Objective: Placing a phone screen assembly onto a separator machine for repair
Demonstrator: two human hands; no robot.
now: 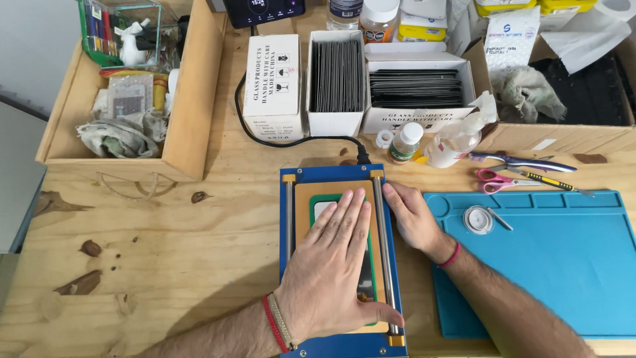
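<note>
My left hand lies flat and open, palm down, fingers together and stretched away from me, pressing on a phone that rests on the green pad of a blue heating plate; the hand covers nearly all of the phone, so only a dark strip of it shows along the right of my palm, by the thumb, and a pale corner shows past my fingertips. My right hand sits just beside it on the right edge of the plate, fingers loosely curled and resting against the metal rail there, grasping nothing that I can see. Right of that hand lies a blue silicone work mat with a small round tin near its far left corner. Beyond the mat lie pink-handled scissors and a yellow-and-black utility knife. Just past the plate stand a small bottle and a spray bottle, with a black power cord running off the plate's far edge. Farther back stand white cardboard boxes packed with dark glass panels, and to the far left a wooden tray holds rags and clutter.
</note>
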